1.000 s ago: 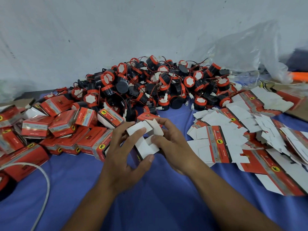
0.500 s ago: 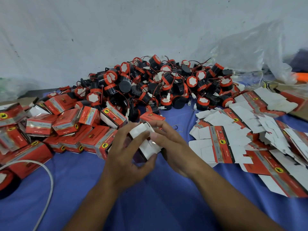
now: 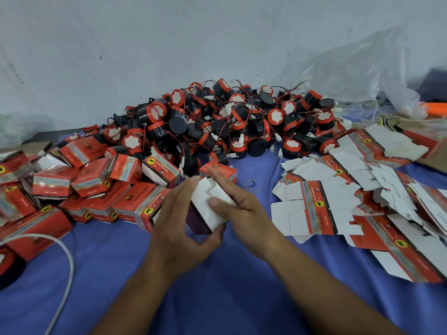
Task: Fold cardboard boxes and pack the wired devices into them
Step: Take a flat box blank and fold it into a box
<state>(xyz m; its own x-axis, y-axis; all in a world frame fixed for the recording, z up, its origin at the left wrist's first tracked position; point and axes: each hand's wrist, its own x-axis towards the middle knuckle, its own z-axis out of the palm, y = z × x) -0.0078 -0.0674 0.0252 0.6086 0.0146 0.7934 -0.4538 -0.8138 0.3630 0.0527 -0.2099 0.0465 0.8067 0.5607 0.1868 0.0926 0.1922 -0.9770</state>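
A small cardboard box (image 3: 207,209) with its white flaps facing me is held just above the blue cloth (image 3: 217,286). My left hand (image 3: 179,228) grips its left side, thumb under the near corner. My right hand (image 3: 238,209) holds its right side, the thumb pressing a white flap flat. Behind the box lies a big pile of black-and-red wired devices (image 3: 229,122). Flat unfolded box blanks (image 3: 338,189) spread out to the right. Folded red boxes (image 3: 96,184) are heaped to the left.
A white cable (image 3: 65,269) curves across the cloth at lower left. A rubber band (image 3: 254,184) lies beyond my right hand. Clear plastic bags (image 3: 362,76) sit at the back right against a pale wall. A dark round object (image 3: 9,267) is at the left edge.
The white flaps that stood open have been pressed down onto the box. Both hands closed in tighter around it, with the right thumb now on the flap.
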